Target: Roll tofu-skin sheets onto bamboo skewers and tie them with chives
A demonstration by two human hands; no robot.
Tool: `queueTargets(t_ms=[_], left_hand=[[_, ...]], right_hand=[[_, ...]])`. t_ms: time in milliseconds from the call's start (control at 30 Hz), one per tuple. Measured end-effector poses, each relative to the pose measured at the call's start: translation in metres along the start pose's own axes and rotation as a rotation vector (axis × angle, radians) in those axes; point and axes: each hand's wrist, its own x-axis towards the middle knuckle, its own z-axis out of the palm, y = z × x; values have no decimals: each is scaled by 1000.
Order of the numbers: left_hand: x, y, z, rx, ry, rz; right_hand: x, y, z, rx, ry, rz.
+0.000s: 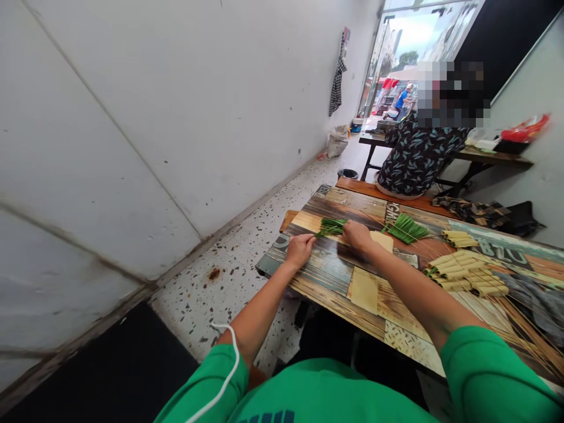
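A small bundle of chives (331,227) lies low over the table's left end, between my two hands. My left hand (302,249) is closed at its near left end, and my right hand (356,235) is closed at its right end. Just past my right wrist shows a flat pale yellow sheet (382,240). Farther right is a pile of cut chives (406,229). Pale yellow rolls with green ends (462,271) lie stacked to the right of my right forearm, and a few more rolls (459,238) sit behind them. My fingertips are partly hidden.
Long thin sticks (524,329) spread over the right side of the patchwork table (321,270), near a grey cloth (535,299). Across the table a person in a patterned shirt (423,155) sits on a wooden bench (365,188). A white wall (176,117) runs along the left.
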Motion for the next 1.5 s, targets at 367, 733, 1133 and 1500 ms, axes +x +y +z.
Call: queueTargets(t_ms=[367,733,1133,1500], left_hand=[[2,27,31,-817,70,-532],[-7,44,28,-802,-7,-278],[-10,35,30,-626,51,111],[-16,14,47,-439,45,77]], right_hand=[[-43,-50,33,837,12,80],[-57,-43,8,1125,91,132],[-59,-46,-16,719,346,-160],[-51,-50,17,619,345,-113]])
